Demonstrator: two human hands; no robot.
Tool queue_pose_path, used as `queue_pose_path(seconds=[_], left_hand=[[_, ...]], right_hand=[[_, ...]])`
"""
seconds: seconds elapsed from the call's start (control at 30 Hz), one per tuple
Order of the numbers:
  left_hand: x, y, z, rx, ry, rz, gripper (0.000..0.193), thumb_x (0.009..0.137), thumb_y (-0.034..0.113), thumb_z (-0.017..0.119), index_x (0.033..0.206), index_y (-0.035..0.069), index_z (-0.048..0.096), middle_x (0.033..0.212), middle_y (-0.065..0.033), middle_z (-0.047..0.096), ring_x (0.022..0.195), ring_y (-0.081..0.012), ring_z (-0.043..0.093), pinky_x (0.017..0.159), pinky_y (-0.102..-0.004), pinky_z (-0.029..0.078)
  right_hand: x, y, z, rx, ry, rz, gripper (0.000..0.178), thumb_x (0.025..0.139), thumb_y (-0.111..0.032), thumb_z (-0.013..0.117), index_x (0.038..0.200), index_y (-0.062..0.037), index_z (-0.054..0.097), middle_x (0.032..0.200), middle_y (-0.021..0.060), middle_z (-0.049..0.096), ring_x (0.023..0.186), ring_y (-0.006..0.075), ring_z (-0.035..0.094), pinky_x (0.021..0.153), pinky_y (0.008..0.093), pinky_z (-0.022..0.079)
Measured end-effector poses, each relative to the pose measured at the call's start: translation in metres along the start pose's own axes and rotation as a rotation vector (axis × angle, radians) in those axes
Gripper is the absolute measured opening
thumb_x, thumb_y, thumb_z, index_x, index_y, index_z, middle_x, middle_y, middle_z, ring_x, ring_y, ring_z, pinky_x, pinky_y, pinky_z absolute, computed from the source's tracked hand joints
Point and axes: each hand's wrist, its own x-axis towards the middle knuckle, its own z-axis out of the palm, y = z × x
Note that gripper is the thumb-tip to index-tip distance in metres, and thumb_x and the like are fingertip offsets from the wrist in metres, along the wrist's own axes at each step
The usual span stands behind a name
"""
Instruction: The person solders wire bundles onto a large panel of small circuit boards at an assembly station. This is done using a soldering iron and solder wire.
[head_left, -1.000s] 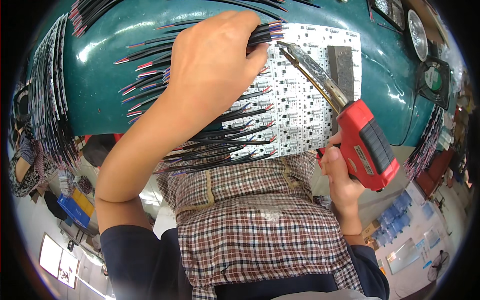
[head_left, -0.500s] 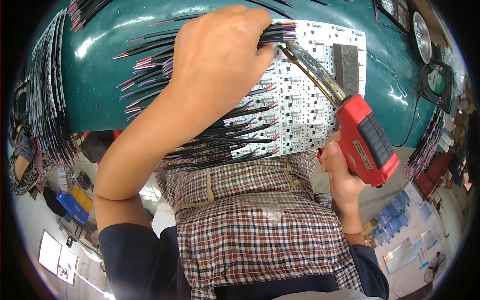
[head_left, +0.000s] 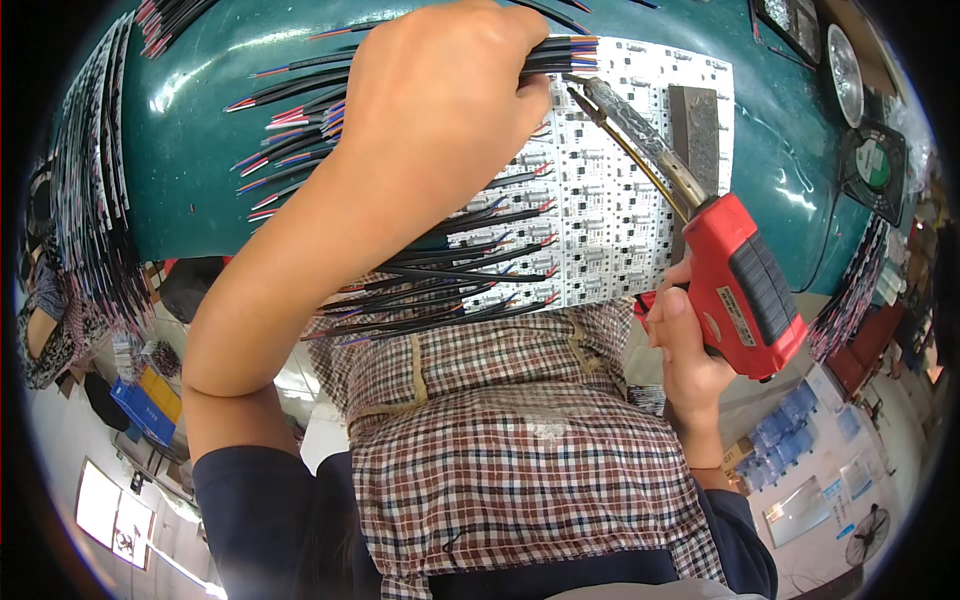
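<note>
Head view: a white circuit panel (head_left: 610, 190) is seen lying on a green worktop (head_left: 200, 170), its near edge over a checked apron (head_left: 500, 440). Black wires (head_left: 450, 270) with red and blue tips are fanned across the panel's left part and out over the worktop. The left hand (head_left: 440, 110) is laid over the wires, its grip clenched on a bundle of them at the panel's far edge, the wire tips showing just beyond the fingers. A red soldering gun (head_left: 745, 285) is grasped by the right hand (head_left: 685, 350) at the panel's right near corner; the grip is closed on the handle. The gun's metal barrel is angled up and left across the panel, and its tip is brought just beside the bundled wire ends near the left fingertips; whether it touches them cannot be told. A dark grey block (head_left: 695, 125) is set on the panel's far right part
</note>
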Motion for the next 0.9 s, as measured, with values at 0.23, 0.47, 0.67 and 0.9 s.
queue_pose_path(seconds=[0.23,0.47,0.67,0.9], left_hand=[[0.0063,-0.0028,-0.0052,-0.04,-0.1,-0.05,0.02,0.077,0.019,0.07,0.08,0.0,0.065,0.08,-0.0191,0.065,0.081,-0.0402,0.064,0.075,-0.0483,0.051],[0.0046,0.0013,-0.0039,0.006,-0.115,-0.034,0.019,0.076,0.019,0.071,0.081,0.001,0.065,0.083,-0.0182,0.066,0.084,-0.0383,0.065,0.077,-0.0472,0.051],[0.0017,0.0024,-0.0014,0.025,-0.06,0.007,0.018,0.076,0.018,0.07,0.081,0.001,0.065,0.085,-0.0179,0.066,0.085,-0.0376,0.065,0.078,-0.0467,0.052],[0.0026,0.0042,-0.0032,0.052,-0.054,0.004,0.018,0.077,0.018,0.068,0.08,0.001,0.065,0.085,-0.0184,0.066,0.085,-0.0383,0.065,0.078,-0.0472,0.052]], right_hand=[[-0.0005,0.0011,0.0012,-0.005,-0.007,-0.027,0.02,0.093,-0.005,0.063,0.109,0.0056,0.059,0.072,0.0061,0.059,0.051,0.0077,0.048,0.046,0.0235,0.04],[-0.0005,-0.0029,0.0022,-0.098,-0.065,-0.035,0.019,0.093,-0.005,0.064,0.108,0.0058,0.06,0.072,0.0061,0.06,0.051,0.0078,0.05,0.047,0.0238,0.04],[-0.0034,-0.0001,0.0029,-0.052,-0.024,-0.046,0.016,0.094,-0.006,0.062,0.104,0.0058,0.059,0.066,0.0048,0.057,0.049,0.0076,0.048,0.046,0.0238,0.038],[-0.0057,-0.0018,0.0029,0.038,0.027,0.025,0.02,0.095,-0.007,0.058,0.11,0.006,0.056,0.055,0.0025,0.048,0.045,0.0066,0.039,0.045,0.0235,0.033]])
